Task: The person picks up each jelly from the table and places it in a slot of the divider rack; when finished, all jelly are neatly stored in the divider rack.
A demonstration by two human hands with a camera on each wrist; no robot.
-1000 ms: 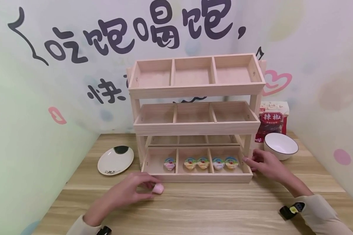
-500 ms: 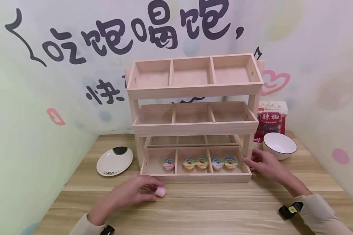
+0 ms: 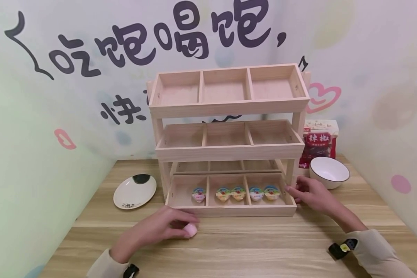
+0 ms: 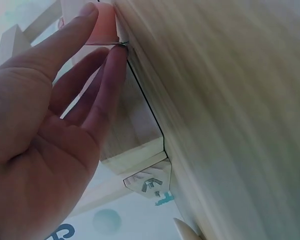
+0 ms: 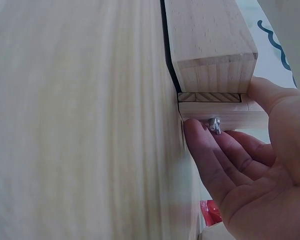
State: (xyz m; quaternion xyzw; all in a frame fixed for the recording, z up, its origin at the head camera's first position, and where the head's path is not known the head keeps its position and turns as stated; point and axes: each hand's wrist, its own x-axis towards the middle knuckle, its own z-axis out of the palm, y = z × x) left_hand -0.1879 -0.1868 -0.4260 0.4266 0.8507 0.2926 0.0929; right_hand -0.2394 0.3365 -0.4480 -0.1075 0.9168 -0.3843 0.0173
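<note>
My left hand is low in front of the three-tier wooden rack, near the left part of its bottom tray. It pinches a small pink jelly cup between thumb and fingertips, right by the tabletop. At the rack's lower right end, my right hand holds the side, thumb at the tray's edge and fingers curled by the metal wing nut. In the bottom tray sit several foil-lidded jelly cups: one pink cup in the left compartment, two yellow cups in the middle, two others on the right.
A white plate with a dark patch lies left of the rack. To the right stand a white bowl and a red bag of dried chili. Lettered walls rise behind the wooden table.
My left hand has shifted slightly right and down along the rack's front with the pink jelly cup, which has turned in the fingers. The right hand stays at the rack's side.
</note>
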